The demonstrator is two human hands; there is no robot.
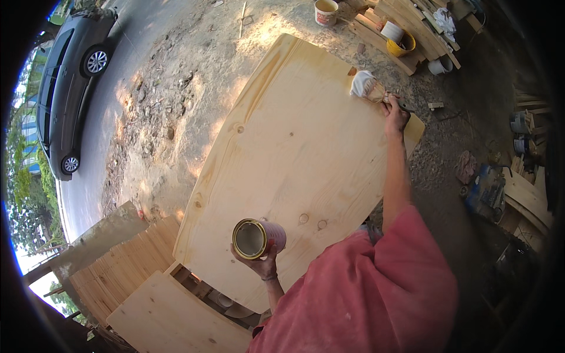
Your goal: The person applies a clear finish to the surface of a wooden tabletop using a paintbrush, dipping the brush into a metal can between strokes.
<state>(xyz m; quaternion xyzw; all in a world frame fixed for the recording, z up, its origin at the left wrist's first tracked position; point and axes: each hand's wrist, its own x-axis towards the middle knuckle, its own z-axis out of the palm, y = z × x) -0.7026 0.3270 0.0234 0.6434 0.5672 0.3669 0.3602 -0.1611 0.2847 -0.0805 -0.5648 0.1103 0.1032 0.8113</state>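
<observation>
A large pale wooden board (294,141), with knots and grain showing, lies broad side up in front of me. My left hand (262,262) holds an open paint can (276,233) above the board's near left part. The can has a gold-coloured rim, and its inside looks greyish. With my arm stretched out, my right hand (395,113) grips a wide paintbrush (372,90) at the board's far right corner. Its head is white at the tip and beige closer to my fingers; a dark handle end sticks out past my hand.
A smaller board (176,317) and a row of stacked wooden slats (126,253) are at the lower left. Planks (406,29), a yellow bucket (403,45) and a white tub (325,13) stand at the far side. A dark car (67,88) is on the road at left.
</observation>
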